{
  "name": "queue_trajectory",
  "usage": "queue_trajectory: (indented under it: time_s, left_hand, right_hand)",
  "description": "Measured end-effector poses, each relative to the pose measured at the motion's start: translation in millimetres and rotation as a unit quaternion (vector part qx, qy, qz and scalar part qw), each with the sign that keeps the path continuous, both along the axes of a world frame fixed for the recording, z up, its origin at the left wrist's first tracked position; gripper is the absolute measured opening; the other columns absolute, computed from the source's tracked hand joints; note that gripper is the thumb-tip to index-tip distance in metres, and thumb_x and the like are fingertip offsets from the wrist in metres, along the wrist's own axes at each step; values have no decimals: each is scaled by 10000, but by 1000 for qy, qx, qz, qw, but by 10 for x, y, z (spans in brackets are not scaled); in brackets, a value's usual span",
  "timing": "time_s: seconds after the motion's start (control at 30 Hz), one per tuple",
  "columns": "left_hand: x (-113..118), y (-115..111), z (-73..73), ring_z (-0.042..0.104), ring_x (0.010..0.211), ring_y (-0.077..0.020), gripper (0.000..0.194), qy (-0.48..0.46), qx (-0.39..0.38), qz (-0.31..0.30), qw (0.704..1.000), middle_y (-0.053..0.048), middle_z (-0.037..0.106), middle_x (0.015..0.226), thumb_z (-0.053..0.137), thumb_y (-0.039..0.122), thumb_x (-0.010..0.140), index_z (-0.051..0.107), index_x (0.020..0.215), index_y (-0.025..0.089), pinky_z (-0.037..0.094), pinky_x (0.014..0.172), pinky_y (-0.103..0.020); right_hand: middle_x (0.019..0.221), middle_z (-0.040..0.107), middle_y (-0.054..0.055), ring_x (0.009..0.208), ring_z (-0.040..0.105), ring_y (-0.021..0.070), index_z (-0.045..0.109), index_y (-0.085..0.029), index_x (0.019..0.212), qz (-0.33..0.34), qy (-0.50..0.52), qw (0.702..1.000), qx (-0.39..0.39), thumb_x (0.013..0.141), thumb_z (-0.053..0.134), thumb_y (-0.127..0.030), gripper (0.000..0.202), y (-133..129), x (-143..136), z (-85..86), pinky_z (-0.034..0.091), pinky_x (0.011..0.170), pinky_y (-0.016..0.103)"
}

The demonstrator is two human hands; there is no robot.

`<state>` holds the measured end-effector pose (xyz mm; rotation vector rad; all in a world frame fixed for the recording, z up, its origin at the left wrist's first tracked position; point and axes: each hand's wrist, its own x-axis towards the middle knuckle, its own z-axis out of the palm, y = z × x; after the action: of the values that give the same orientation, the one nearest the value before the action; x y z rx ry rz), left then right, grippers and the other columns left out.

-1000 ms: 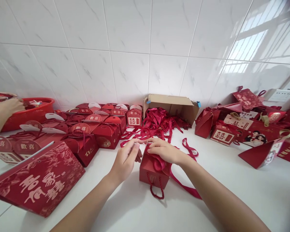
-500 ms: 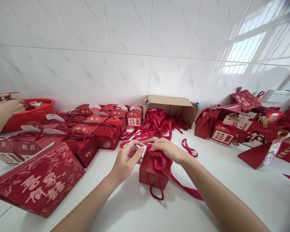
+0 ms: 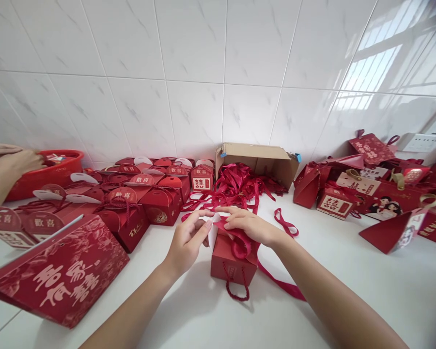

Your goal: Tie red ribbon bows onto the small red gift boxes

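A small red gift box (image 3: 228, 265) stands on the white table in front of me, a twisted cord handle (image 3: 239, 296) hanging from its near side. My left hand (image 3: 187, 238) is closed at the box's left side, thumb and fingers at a raised flap (image 3: 212, 236) with a white inner face. Over the top, my right hand (image 3: 250, 227) has its fingers bent onto a dark red ribbon (image 3: 241, 248), which loops across the box. One ribbon length trails to the right along the table. My fingertips at the far side are partly hidden.
Rows of filled-out red boxes (image 3: 160, 206) stand left, with a larger red box (image 3: 63, 274) nearer. A cardboard carton (image 3: 256, 151) spills ribbons (image 3: 236, 182) behind. More red boxes (image 3: 385, 201) crowd the right. Another person's hands (image 3: 16, 162) are at a red basin (image 3: 51, 172).
The flap by my left hand now shows more of its white face. The box has shifted slightly right. At the far left, the other person's hands have moved a little lower.
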<state>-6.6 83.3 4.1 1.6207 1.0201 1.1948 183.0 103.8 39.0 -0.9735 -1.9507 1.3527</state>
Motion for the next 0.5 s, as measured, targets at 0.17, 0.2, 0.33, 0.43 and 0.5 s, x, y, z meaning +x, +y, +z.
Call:
queue_trajectory:
  time_s: [0.17, 0.2, 0.33, 0.43, 0.5]
  left_hand:
    - [7, -9, 3, 527, 572, -129, 323, -2, -4, 4, 1000, 8, 569, 635, 531, 436, 854, 538, 1028, 164, 445, 533, -238]
    - [6, -10, 1, 527, 567, -130, 319, -1, -3, 4, 1000, 10, 566, 629, 530, 435, 852, 536, 1022, 166, 442, 533, -239]
    - [-3, -14, -9, 503, 535, -118, 278, 8, 9, -4, 1000, 35, 524, 587, 526, 405, 854, 512, 1009, 174, 420, 529, -231]
    - [-9, -19, -19, 493, 528, -109, 249, 12, 5, -17, 1000, 50, 510, 580, 524, 393, 863, 495, 999, 187, 417, 526, -221]
    - [-6, -22, -20, 496, 537, -108, 229, 7, -2, -30, 1000, 51, 506, 578, 497, 408, 882, 498, 959, 193, 424, 536, -220]
  right_hand:
    - [1411, 452, -11, 1263, 424, 242, 663, -208, 734, -28, -6, 999, -17, 796, 520, -292, 177, 0, -24, -27, 305, 1054, 386]
    - [1411, 453, -5, 1267, 420, 243, 663, -205, 735, -27, -7, 999, -16, 798, 521, -297, 181, -3, -29, -28, 305, 1056, 386]
    - [1385, 479, 12, 1290, 391, 251, 602, -187, 593, -21, -19, 1000, 4, 805, 520, -323, 264, -27, -58, -6, 280, 1079, 390]
    - [1367, 495, 15, 1291, 389, 256, 582, -190, 558, -9, -44, 999, 28, 816, 513, -318, 296, -53, -76, 30, 266, 1087, 408]
    - [1354, 504, 13, 1290, 390, 262, 602, -192, 574, -1, -64, 997, 39, 827, 507, -316, 297, -69, -81, 47, 268, 1085, 417]
